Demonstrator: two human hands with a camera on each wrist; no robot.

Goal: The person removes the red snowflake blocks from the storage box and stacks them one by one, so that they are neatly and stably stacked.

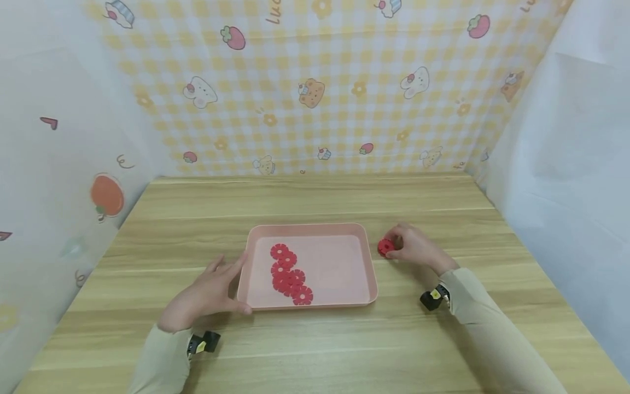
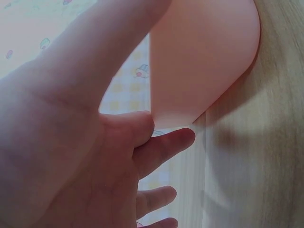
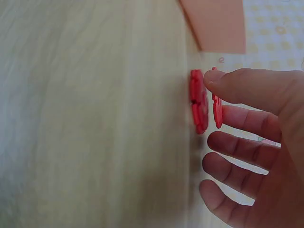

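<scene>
Here, a yellow gingham backdrop (image 1: 290, 128) stands behind a wood-grain table (image 1: 315, 202); on the table sits a pink rectangular tray (image 1: 342, 262); the left hand (image 1: 209, 290), fingers extended, touches its left end; red notched discs (image 1: 302, 295) overlap in its left part; right of it, the right hand (image 1: 415, 249) pinches one red notched disc (image 3: 217, 114), just above a similar red piece (image 3: 198, 102).

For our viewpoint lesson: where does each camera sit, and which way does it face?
Head: on the head, facing forward and down at the pink tray; left hand, right hand and sleeves show.
Left wrist: on that wrist, facing the tray's outer wall; left hand shows.
Right wrist: on that wrist, facing red discs; right hand shows.
Both wrist views share the tray.
</scene>
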